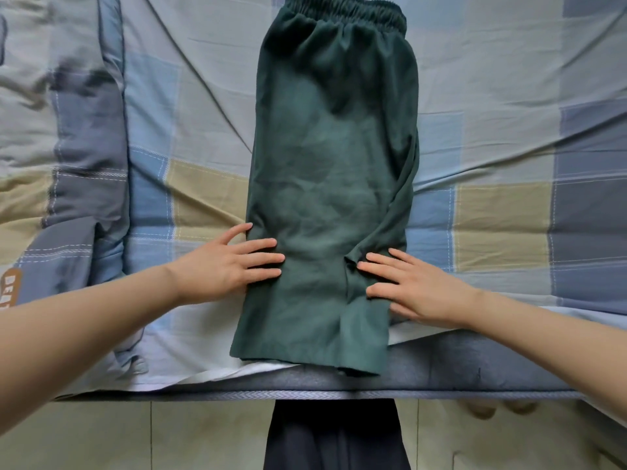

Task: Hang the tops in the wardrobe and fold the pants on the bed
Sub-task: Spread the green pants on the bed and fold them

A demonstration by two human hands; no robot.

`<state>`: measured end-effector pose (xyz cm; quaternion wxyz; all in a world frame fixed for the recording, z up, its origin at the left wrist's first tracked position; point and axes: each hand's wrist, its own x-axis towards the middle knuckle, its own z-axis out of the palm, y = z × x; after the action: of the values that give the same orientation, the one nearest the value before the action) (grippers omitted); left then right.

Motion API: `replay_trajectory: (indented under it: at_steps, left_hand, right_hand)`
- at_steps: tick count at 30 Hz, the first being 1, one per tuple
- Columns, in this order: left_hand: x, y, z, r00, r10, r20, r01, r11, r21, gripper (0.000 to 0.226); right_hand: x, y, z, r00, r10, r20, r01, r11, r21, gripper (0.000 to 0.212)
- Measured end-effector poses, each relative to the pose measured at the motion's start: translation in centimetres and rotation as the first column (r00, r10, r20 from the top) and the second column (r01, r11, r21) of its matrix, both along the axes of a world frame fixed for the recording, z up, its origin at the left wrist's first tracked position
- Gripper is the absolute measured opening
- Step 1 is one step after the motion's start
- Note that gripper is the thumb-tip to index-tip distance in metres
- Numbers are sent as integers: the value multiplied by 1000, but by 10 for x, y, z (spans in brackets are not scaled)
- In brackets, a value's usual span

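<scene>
Dark green shorts (332, 171) lie flat on the bed, folded lengthwise so one leg covers the other. Their elastic waistband is at the far end and the hems reach the near edge of the mattress. My left hand (227, 262) rests flat on the left edge of the shorts, fingers straight and spread. My right hand (410, 286) presses flat on the right edge near a crease, fingers also straight. Neither hand grips the cloth.
The bed is covered by a checked sheet (492, 137) in blue, grey and tan. A bunched quilt of the same pattern (61, 130) lies along the left. The mattress edge (441, 374) runs across the front, with tiled floor (169, 435) below.
</scene>
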<state>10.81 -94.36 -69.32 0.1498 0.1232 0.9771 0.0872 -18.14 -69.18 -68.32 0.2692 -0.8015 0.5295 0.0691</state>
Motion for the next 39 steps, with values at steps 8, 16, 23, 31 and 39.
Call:
replay_trajectory:
  at_steps: [8, 16, 23, 31, 39]
  left_hand:
    - [-54, -24, 48, 332, 528, 782, -866, -157, 474, 20]
    - [-42, -13, 25, 199, 514, 834, -837, -353, 418, 23]
    - [-49, 5, 25, 123, 680, 723, -738, -424, 524, 17]
    - [-49, 18, 15, -53, 780, 624, -786, -418, 455, 37]
    - [-83, 11, 26, -165, 888, 429, -621, -432, 654, 36]
  right_hand:
    - [-40, -48, 44, 632, -699, 334, 566, 711, 417, 13]
    - [9, -41, 40, 622, -778, 95, 700, 606, 379, 65]
    - [27, -65, 15, 148, -844, 516, 852, 374, 367, 8]
    - [-10, -56, -9, -306, -942, 139, 840, -199, 504, 39]
    - [-16, -60, 6, -200, -885, 420, 844, 62, 532, 24]
